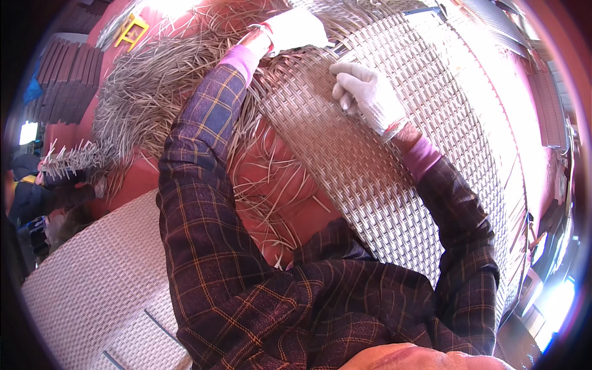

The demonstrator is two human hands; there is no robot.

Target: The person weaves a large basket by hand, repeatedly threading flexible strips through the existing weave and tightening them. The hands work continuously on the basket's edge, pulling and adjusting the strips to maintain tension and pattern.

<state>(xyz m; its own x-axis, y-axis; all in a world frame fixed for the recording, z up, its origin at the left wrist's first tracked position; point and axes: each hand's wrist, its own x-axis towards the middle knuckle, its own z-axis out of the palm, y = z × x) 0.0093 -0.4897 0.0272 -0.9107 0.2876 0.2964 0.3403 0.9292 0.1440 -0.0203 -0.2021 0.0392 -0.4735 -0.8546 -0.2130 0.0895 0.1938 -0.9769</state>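
My left hand (pixel 297 32), in a white glove, is at the far edge of a woven wicker-like panel (pixel 394 185), beside a mass of loose flat strands (pixel 145 83). Glare washes out its fingers, so their pose and any grip are hidden. Over the panel, to the right of the left hand, is my right hand (pixel 369 95), also white-gloved. Its fingers curl in toward the thumb; whatever they may pinch is too small to make out. The panel has a silvery-brown weave and slants from the far middle toward my lap.
Loose strands also litter the red surface (pixel 277 185) before me. At the lower left lies another pale woven panel (pixel 105 271). A yellow plastic piece (pixel 131 32) and stacked brown slats (pixel 69 80) are at the far left. Another person (pixel 43 191) is at the left edge.
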